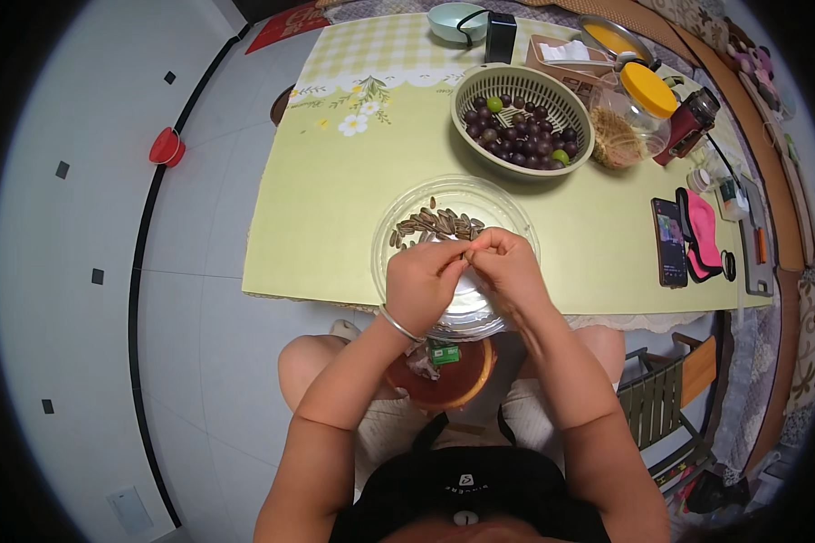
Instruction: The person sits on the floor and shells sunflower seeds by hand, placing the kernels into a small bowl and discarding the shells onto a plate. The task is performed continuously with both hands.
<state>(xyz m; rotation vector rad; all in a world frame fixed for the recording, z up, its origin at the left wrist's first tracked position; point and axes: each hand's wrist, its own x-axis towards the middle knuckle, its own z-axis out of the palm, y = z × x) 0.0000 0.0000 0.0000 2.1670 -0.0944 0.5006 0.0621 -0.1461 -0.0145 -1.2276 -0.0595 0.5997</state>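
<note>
My left hand [423,282] and my right hand [509,266] meet fingertip to fingertip over a clear plastic bowl [406,210] at the table's near edge. Between the fingertips they pinch a small striped sunflower seed [468,252]. A pile of sunflower seeds [430,223] lies in the far left part of the bowl. A thin bangle circles my left wrist. Below the hands, on my lap, sits a round brown container [444,378] with scraps in it.
A green slotted basket [522,119] of dark round fruit stands further back. A yellow-lidded jar [641,109], a red cup [690,123], a phone [669,242] and a pink item [700,233] lie at the right. A green chair [666,404] stands beside my right knee.
</note>
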